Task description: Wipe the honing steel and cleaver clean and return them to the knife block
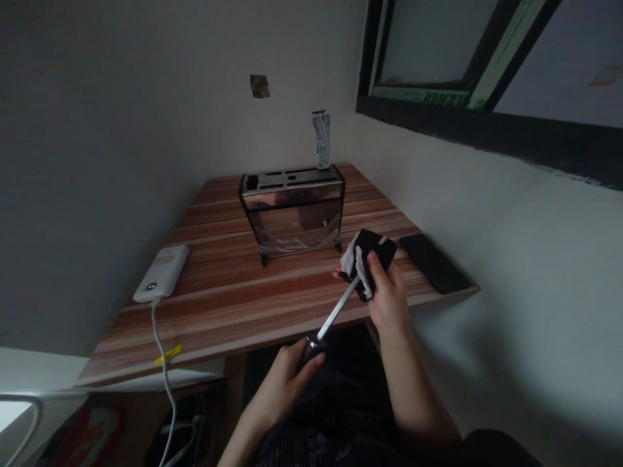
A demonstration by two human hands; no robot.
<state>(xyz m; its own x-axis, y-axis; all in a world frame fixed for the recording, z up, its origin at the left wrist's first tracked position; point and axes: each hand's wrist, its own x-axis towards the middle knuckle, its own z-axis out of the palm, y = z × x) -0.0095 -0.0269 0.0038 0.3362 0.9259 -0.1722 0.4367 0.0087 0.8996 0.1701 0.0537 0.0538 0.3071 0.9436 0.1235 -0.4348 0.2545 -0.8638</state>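
My left hand (287, 379) is wrapped around the black handle of a sharpening steel (335, 316), low at the table's front edge. Its slim metal rod slants up and to the right. A black and white cloth (366, 250) covers the rod's far end, so the tip is hidden. My right hand (389, 295) grips this cloth around the rod, thumb on top. Behind the hands stands a knife block (294, 207) with dark side frames, slots in its top and clear plastic film on its lower front.
The wood-grain table (228, 285) carries a white power bank (163, 272) with a cable at left and a black phone (433, 263) at right. A wrapped item (322, 139) rises at the block's right rear. Yellow tape (169, 355) lies near the front edge. Walls enclose the table.
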